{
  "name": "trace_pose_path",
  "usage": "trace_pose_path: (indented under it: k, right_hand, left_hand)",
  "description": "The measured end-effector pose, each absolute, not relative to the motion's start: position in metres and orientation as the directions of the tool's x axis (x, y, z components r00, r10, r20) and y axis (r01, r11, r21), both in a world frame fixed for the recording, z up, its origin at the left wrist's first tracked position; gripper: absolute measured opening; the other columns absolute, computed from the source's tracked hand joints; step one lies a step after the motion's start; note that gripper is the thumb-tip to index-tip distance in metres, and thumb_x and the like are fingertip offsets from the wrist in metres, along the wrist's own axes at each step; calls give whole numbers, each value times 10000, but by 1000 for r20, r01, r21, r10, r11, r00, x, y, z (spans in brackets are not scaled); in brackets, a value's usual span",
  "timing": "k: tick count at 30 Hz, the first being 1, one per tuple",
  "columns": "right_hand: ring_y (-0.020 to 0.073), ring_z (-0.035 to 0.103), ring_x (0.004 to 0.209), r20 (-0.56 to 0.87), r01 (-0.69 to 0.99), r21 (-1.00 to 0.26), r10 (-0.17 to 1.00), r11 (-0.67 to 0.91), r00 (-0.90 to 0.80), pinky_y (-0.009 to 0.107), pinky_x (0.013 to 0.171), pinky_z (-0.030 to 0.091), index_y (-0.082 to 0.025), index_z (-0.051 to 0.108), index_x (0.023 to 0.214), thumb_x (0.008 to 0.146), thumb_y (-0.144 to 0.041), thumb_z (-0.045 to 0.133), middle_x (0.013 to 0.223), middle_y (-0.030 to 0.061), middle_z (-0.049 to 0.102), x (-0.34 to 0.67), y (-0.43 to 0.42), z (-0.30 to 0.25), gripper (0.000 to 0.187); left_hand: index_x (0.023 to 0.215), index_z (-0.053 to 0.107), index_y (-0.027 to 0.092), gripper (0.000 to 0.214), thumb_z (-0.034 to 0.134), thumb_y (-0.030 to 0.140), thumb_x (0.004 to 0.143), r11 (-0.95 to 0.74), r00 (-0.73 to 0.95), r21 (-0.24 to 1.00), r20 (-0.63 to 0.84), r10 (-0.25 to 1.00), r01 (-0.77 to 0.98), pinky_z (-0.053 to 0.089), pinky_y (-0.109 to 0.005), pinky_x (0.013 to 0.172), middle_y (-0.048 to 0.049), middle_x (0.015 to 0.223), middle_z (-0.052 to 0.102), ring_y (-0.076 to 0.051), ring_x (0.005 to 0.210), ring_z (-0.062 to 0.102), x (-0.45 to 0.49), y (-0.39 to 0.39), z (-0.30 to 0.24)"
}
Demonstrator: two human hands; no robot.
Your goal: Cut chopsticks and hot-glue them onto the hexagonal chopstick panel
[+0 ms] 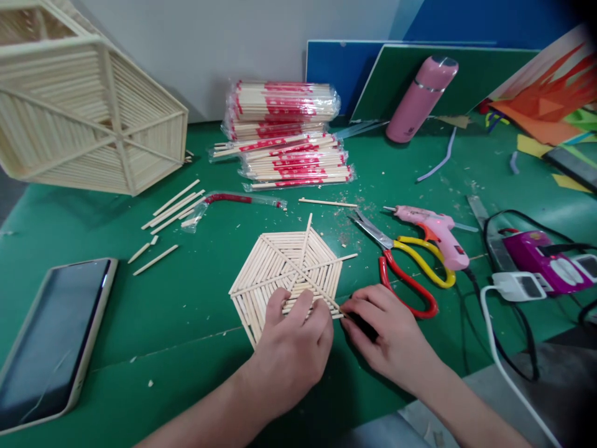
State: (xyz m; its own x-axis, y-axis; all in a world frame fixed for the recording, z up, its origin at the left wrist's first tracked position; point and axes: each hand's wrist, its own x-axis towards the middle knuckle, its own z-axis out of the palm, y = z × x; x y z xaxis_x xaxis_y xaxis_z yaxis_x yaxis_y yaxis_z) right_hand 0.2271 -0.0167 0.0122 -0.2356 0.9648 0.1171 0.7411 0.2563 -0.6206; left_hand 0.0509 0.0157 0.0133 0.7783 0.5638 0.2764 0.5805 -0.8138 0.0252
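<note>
A hexagonal panel of wooden chopsticks (275,255), laid in rows between crossing spokes, lies flat on the green table. Over its near side my left hand (293,336) is bent, fingertips pressed onto the short sticks and holding the panel. My right hand (387,330) is at the panel's near right corner, thumb and fingers pinched around the end of a chopstick (329,298). What lies under my left palm is hidden. Scissors (392,246) with red and yellow handles rest just beyond my right hand, with a pink glue gun (431,230) beside them.
A large chopstick structure (88,118) stands at the back left. Packs of wrapped chopsticks (289,112) and a pink bottle (422,99) are at the back. Cut sticks (175,208) and a phone (51,336) lie left; a purple power block (543,258) with cables sits right.
</note>
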Motion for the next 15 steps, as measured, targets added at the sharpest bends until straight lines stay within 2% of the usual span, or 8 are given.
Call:
trace_pose_path:
  k: [7, 15]
  right_hand:
    - [162, 512, 729, 111, 753, -594, 956, 282, -271, 311, 655, 435, -185, 612, 887, 805, -176, 487, 793, 49, 561, 231, -14, 14, 150]
    - [163, 520, 710, 170, 791, -484, 927, 374, -334, 317, 639, 441, -148, 617, 878, 831, -176, 458, 769, 63, 588, 230, -13, 16, 168]
  left_hand:
    - [887, 605, 143, 291, 326, 99, 817, -824, 800, -35, 267, 538, 566, 262, -473, 848, -47, 902, 584, -224, 926, 432, 53, 16, 15]
    - [868, 607, 152, 258, 349, 154, 857, -823, 791, 4, 277, 546, 568, 230, -482, 903, -40, 902, 587, -213, 937, 432, 55, 14, 12]
